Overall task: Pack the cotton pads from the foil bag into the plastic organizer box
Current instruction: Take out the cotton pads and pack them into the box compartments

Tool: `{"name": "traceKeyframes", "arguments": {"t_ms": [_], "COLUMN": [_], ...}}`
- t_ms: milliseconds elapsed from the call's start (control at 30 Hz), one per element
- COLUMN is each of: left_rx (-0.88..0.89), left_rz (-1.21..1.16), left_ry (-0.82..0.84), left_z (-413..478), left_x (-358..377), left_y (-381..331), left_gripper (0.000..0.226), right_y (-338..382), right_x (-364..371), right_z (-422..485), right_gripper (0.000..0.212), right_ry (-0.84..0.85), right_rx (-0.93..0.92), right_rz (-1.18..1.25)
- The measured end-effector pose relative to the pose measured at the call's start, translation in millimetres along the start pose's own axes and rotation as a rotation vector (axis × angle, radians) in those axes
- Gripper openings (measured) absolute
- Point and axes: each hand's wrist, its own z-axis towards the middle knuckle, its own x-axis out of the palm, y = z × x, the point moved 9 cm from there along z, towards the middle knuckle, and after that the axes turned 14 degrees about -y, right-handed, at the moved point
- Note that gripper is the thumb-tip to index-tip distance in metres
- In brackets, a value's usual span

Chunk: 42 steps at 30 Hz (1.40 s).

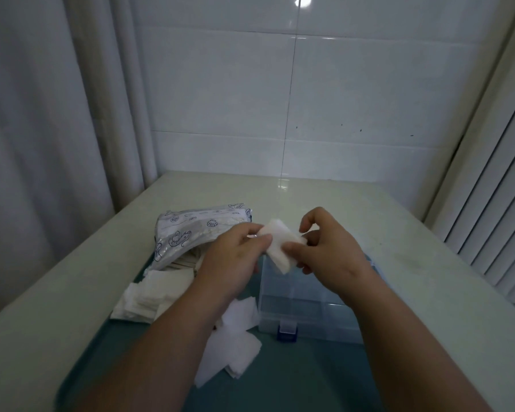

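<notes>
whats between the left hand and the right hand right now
A small stack of white cotton pads, pinched at one end by the left hand and at the other by the right hand. The head view shows it.

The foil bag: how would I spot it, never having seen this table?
On the pale table by the tiled wall, look left, just beyond the person's left hand. The foil bag lies there, behind a heap of loose cotton pads. It alone is shiny silver with dark blue shell drawings; the pads are plain white.
</notes>
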Motion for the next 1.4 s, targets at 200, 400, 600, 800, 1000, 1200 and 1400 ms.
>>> {"name": "traceKeyframes", "arguments": {"t_ms": [200, 400, 600, 800, 1000, 1200, 1400], "left_rx": [0.059, 0.254, 0.293, 0.336, 0.322, 0.290, 0.235], "left_rz": [0.078, 0.343, 0.394, 0.567, 0.626, 0.686, 0.709], "left_ry": [-0.076, -0.099, -0.016, 0.067, 0.038, 0.085, 0.123], "left_z": [6.5, 7.2, 6.6, 6.2, 7.7, 7.1, 7.0], "left_x": [-0.3, 6.2, 17.5, 31.8, 29.6, 34.9, 38.0], "left_y": [7.3, -4.3, 2.7, 12.6, 15.2, 19.3, 26.7], "left_gripper": [0.027, 0.011, 0.012, 0.029, 0.029, 0.031, 0.031], "right_y": [-8.1, -6.8, -19.0, -30.0, -35.3, -39.9, -44.3], "right_x": [7.2, 6.9, 11.8, 29.7, 34.6, 39.6, 37.6], "right_z": [-2.4, -0.1, 3.1, -0.5, -0.9, 1.1, 5.0], "right_gripper": [0.017, 0.012, 0.017, 0.016, 0.009, 0.019, 0.026], "right_ry": [0.067, 0.021, 0.027, 0.154, 0.233, 0.252, 0.221], "right_rx": [0.114, 0.003, 0.045, 0.079, 0.122, 0.127, 0.162], "right_rz": [0.041, -0.132, -0.197, -0.332, -0.368, -0.417, -0.494]}}
